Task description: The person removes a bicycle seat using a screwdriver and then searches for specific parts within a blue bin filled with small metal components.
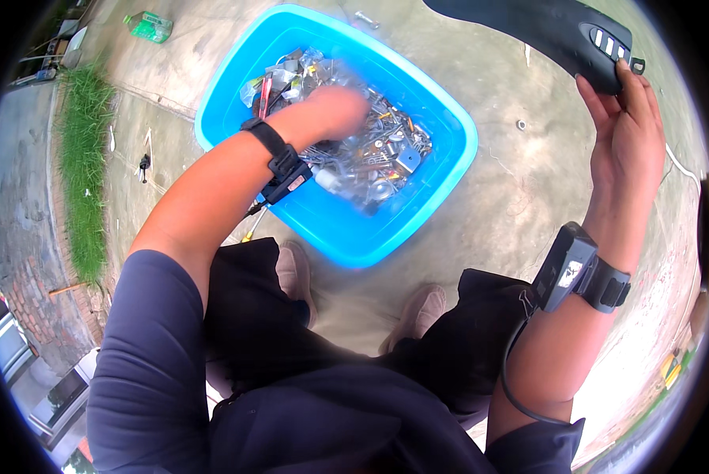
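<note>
My left hand (334, 112) is inside a blue plastic tub (449, 189), over a heap of small metal hardware (390, 158). Motion smears its fingers, so whether they grip anything cannot be made out. At the upper right, my right hand (627, 134) holds the near end of a long black curved plastic piece (528, 28), with fingertips at its edge. Three pale slots mark that end, and the far end runs out of view. Among the hardware lie a blue metal block (408, 160), clear plastic bags (287, 77) and a red-handled item (265, 96).
A green bottle (149, 27) lies at the far left, near a grass strip (84, 174). Loose on the concrete are a nut (520, 125), a bolt (366, 20) and a small black part (144, 166). A yellow-handled screwdriver (249, 235) lies by my left shoe (293, 272).
</note>
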The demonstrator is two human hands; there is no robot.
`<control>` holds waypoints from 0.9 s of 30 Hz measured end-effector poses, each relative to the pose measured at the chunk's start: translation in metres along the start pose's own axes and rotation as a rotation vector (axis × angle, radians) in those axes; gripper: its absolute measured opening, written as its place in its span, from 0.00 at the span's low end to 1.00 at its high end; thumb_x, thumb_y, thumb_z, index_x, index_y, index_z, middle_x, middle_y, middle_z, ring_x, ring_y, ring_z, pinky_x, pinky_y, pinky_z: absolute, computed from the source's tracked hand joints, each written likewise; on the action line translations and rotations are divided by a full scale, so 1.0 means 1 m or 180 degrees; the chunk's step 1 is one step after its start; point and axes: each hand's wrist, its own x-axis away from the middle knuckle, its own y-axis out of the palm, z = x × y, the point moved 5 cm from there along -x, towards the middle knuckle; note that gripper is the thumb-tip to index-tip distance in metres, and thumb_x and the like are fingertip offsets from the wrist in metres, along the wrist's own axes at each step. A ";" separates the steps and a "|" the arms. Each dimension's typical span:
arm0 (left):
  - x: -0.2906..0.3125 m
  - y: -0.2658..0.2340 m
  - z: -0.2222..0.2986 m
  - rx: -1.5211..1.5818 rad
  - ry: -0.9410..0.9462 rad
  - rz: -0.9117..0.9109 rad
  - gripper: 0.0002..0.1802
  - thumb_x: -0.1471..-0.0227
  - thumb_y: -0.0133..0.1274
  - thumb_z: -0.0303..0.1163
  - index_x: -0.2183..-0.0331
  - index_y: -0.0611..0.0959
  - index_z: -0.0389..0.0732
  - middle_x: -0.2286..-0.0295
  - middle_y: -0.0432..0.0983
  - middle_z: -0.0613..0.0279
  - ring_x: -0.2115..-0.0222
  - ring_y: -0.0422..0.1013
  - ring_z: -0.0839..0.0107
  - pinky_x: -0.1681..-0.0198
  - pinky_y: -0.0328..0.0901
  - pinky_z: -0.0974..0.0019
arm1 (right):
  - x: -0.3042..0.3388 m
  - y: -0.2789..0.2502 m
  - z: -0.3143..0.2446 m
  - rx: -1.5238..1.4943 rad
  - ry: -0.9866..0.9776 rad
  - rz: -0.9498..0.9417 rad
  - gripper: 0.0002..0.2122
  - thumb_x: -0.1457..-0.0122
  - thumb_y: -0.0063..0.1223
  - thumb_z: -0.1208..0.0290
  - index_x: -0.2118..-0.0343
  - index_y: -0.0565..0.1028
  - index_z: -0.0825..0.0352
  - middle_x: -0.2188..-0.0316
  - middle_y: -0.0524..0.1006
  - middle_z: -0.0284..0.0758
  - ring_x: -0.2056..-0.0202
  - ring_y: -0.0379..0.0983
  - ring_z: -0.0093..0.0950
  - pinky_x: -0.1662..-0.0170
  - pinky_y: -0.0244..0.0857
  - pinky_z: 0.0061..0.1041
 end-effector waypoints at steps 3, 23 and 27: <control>-0.009 -0.007 0.020 -0.0148 0.0069 -0.0061 0.15 0.46 0.49 0.27 0.56 0.81 0.39 0.63 0.81 0.45 0.59 0.78 0.49 0.57 0.72 0.49 | 0.007 -0.016 -0.009 0.0081 -0.0040 0.0051 0.12 0.36 0.52 0.76 0.56 0.71 0.80 0.61 0.73 0.44 0.59 0.79 0.34 0.57 0.82 0.29; -0.037 0.032 0.019 -0.0275 -0.0016 -0.0763 0.18 0.47 0.49 0.26 0.54 0.81 0.40 0.57 0.80 0.48 0.57 0.78 0.51 0.56 0.72 0.50 | 0.032 -0.061 -0.023 0.0269 -0.0019 0.0237 0.12 0.36 0.54 0.74 0.55 0.71 0.76 0.59 0.76 0.44 0.59 0.80 0.31 0.57 0.81 0.26; -0.033 0.039 0.016 -0.0311 0.0258 -0.0853 0.17 0.49 0.50 0.26 0.56 0.82 0.38 0.59 0.81 0.48 0.58 0.78 0.50 0.57 0.72 0.52 | 0.030 -0.061 -0.024 0.0287 -0.0057 0.0250 0.12 0.36 0.54 0.74 0.55 0.71 0.76 0.59 0.76 0.44 0.58 0.80 0.31 0.57 0.80 0.25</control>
